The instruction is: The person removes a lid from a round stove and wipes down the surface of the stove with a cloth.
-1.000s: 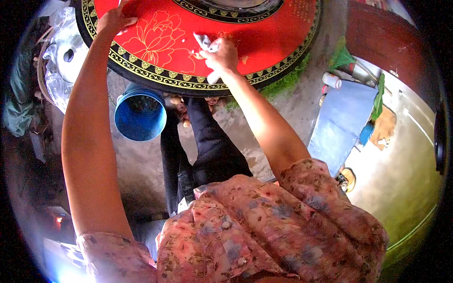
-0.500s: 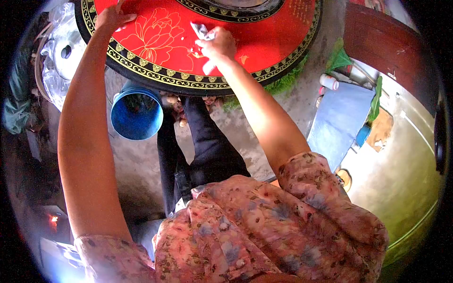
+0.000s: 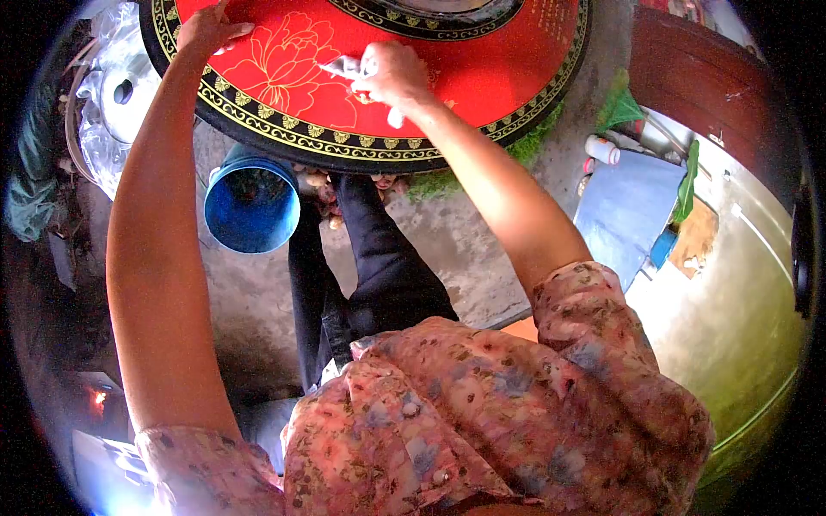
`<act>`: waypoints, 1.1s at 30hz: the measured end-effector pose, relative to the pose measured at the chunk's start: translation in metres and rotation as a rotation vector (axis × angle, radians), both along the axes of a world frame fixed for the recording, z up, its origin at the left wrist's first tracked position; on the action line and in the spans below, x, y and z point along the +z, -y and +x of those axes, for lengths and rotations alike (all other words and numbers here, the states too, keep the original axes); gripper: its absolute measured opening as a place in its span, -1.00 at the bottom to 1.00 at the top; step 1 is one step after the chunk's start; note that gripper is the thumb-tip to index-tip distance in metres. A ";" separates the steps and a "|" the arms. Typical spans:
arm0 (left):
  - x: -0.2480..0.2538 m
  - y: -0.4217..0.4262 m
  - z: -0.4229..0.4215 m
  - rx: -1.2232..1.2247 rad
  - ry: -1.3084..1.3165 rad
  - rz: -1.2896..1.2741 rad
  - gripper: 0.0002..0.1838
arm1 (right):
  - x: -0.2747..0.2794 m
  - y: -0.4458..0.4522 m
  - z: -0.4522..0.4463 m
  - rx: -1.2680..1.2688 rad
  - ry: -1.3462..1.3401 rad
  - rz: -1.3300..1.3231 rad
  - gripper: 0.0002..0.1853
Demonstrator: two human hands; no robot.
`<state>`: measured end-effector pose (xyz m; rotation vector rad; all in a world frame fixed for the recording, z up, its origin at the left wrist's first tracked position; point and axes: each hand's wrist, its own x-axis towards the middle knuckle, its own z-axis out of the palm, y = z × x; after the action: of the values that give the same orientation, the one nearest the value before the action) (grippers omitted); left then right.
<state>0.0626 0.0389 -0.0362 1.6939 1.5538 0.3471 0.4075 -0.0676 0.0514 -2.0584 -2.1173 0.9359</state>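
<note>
A round red tabletop [image 3: 482,86] with gold flower lines and a black-and-gold patterned border fills the top of the view. My right hand [image 3: 397,73] is closed around a crumpled white tissue [image 3: 342,67] over the red surface, beside the gold flower drawing. One end of the tissue sticks out past my fingers and another part shows below my palm. My left hand [image 3: 203,31] rests at the table's left side, thumb stretched out and fingers apart. The upper fingers of that hand are partly cut off by the frame's top edge.
A blue bucket [image 3: 252,209] stands on the floor under the table's near edge. Plastic-wrapped ware with a white lid [image 3: 120,107] is at left. To the right are a blue-grey board [image 3: 626,206], a white bottle [image 3: 602,150] and a large shiny metal surface [image 3: 748,318].
My right hand has shifted slightly, with the tissue's tip now pointing left toward the flower drawing. My left hand stays nearly where it was.
</note>
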 end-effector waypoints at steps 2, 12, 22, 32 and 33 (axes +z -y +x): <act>-0.006 0.001 0.000 -0.018 -0.039 -0.012 -0.22 | -0.005 -0.009 0.023 0.006 -0.036 -0.018 -0.66; 0.011 0.002 0.007 0.062 -0.116 0.051 -0.29 | 0.013 -0.017 0.021 0.093 0.068 -0.046 -0.60; 0.021 0.002 0.012 0.017 -0.214 0.011 -0.33 | 0.012 -0.023 0.010 0.171 0.105 -0.086 -0.69; 0.013 0.001 0.008 -0.023 -0.222 0.085 -0.26 | 0.017 -0.027 0.006 0.224 0.162 -0.137 -0.66; 0.011 0.001 0.008 -0.025 -0.289 0.069 -0.25 | 0.019 -0.023 0.007 0.211 0.155 -0.133 -0.66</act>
<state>0.0705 0.0376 -0.0252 1.8801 1.7412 0.1483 0.4146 -0.0443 0.0704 -2.0594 -2.4555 0.9956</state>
